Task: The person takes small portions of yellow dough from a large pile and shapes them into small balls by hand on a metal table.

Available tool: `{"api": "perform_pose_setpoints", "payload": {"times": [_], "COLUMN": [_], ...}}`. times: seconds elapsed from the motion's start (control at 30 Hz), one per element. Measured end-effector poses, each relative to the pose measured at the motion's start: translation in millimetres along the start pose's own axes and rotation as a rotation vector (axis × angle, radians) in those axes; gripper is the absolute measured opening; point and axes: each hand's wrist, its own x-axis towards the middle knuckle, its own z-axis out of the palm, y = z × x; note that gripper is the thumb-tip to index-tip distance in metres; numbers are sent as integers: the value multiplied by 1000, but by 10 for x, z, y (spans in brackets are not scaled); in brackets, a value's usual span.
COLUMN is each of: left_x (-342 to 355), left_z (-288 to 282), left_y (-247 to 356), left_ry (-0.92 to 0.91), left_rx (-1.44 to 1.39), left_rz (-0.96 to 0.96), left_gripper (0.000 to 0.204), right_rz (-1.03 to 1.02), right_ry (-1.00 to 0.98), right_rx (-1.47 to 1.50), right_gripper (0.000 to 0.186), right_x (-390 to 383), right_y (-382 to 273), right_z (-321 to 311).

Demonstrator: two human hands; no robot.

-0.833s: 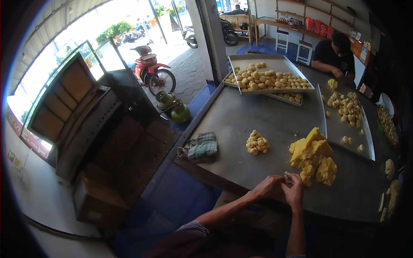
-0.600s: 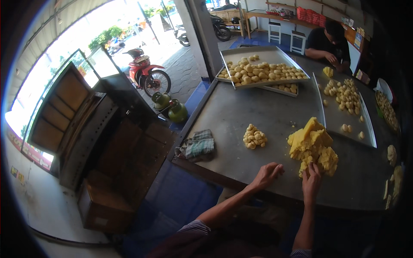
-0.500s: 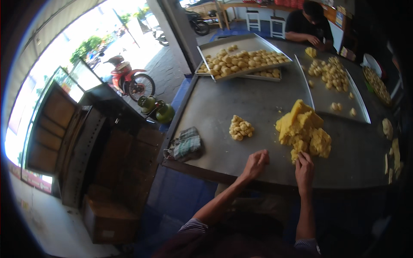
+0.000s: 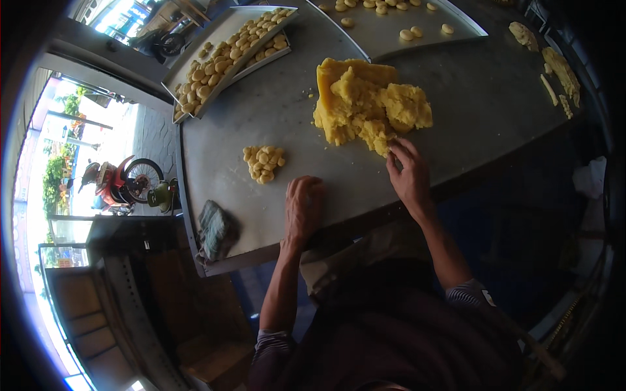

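Observation:
A large crumbly mound of yellow dough point(image 4: 355, 94) sits on the grey metal table, its near edge breaking into small lumps. My right hand point(image 4: 411, 174) is at that near edge, thumb and fingertips pinched on a bit of the yellow dough. Near the table's front edge, my left hand point(image 4: 304, 205) has its fingers curled in; whatever they may hold is hidden beneath them. To the far left of that hand lies a small heap of pale dough pieces point(image 4: 263, 163), apart from it.
A crumpled greenish cloth point(image 4: 216, 229) lies at the table's left corner. Stacked trays point(image 4: 228, 78) of round dough balls stand at the far left. Another tray point(image 4: 456, 32) with balls is at the back. Pale dough strips point(image 4: 562, 73) lie at the right. A red motorbike point(image 4: 120, 179) stands outside.
My view has turned and tipped down, so the table appears rotated and the person opposite is out of sight. Both hands stay near their former places, the right still at the yellow dough.

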Motion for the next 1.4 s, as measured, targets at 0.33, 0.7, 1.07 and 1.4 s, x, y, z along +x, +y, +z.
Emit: {"api": "perform_pose_setpoints", "payload": {"times": [0.33,0.7,1.07,1.4], "left_x": [435,-12,810,520], "left_z": [-236,-153,-893,-699], "left_y": [-63,-60,-1295,-1125], "left_ry": [5,-47,330,590], "left_rx": [-23,247,487,-106], "left_rz": [-391,10,-161,-437], "left_gripper": [21,27,28,20], "right_rz": [-44,83,-26,89], "right_ry": [10,54,-161,-294], "right_rx": [0,65,-41,31], "right_gripper": [27,49,54,53], "right_x": [-42,-75,-37,28], "right_y": [-4,77,41,-81], "right_z": [0,19,-29,-251]}}
